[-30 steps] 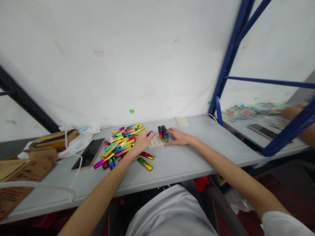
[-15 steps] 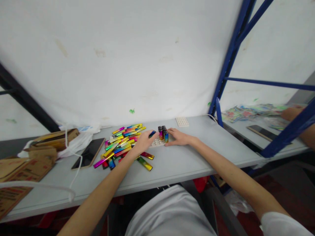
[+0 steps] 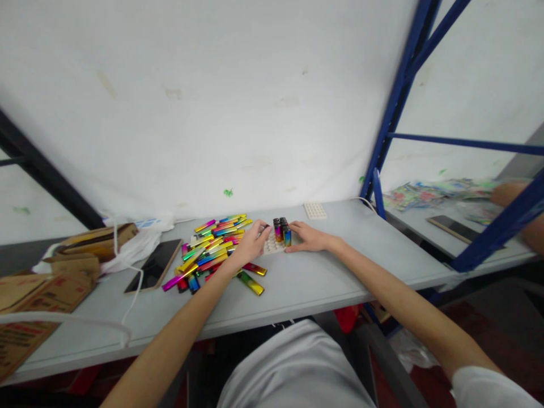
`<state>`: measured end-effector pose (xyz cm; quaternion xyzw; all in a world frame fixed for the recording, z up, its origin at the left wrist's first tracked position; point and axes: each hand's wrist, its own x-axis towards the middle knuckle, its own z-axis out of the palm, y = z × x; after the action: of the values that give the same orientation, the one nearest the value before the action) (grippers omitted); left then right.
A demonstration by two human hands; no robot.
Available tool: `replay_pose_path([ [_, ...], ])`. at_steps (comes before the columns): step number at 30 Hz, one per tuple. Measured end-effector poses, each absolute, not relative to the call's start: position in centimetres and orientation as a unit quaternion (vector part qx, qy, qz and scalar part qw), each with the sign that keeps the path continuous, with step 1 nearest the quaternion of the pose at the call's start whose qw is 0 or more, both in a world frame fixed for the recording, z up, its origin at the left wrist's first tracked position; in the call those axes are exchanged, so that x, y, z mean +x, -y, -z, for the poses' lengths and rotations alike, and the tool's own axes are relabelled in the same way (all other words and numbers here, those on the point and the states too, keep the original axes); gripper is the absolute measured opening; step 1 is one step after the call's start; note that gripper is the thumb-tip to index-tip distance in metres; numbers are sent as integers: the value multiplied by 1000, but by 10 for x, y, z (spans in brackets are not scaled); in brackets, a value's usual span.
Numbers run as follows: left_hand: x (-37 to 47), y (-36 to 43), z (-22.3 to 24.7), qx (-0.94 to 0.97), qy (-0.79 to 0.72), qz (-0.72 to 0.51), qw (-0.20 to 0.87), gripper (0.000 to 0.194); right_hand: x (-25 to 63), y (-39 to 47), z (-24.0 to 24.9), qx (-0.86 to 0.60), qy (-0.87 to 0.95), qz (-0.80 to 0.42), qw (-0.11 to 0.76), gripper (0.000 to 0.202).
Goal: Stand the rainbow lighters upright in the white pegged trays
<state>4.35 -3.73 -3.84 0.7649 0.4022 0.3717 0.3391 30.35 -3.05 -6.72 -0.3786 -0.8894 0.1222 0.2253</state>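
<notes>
My left hand (image 3: 251, 241) is closed in a pinch above the left part of a white gridded tray (image 3: 272, 246). A lighter with a dark end (image 3: 266, 226) shows at its fingertips, mostly hidden by the fingers. My right hand (image 3: 309, 237) grips the tray's right side, thumb at the front and fingers behind. Several shiny lighters (image 3: 279, 233) with black tops stand upright in the tray, close to the right hand. Left of the tray lies a loose pile of metallic coloured lighters (image 3: 212, 249), partly behind my left forearm.
A second white tray (image 3: 315, 211) lies near the wall. Further left are a phone (image 3: 153, 265), a white cable (image 3: 138, 277) and cardboard boxes (image 3: 51, 289). A blue metal frame (image 3: 393, 113) rises on the right, with another person's arm (image 3: 533, 226) beyond it.
My left hand has turned and lifted slightly over the tray, and less of the blue lighter in it shows. My right hand stays in place.
</notes>
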Motion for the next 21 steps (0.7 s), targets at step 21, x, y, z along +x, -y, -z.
replay_pose_path([
  [21, 46, 44, 28, 856, -291, -383, 187, 32, 303, 29, 68, -378, 889, -117, 230, 81],
])
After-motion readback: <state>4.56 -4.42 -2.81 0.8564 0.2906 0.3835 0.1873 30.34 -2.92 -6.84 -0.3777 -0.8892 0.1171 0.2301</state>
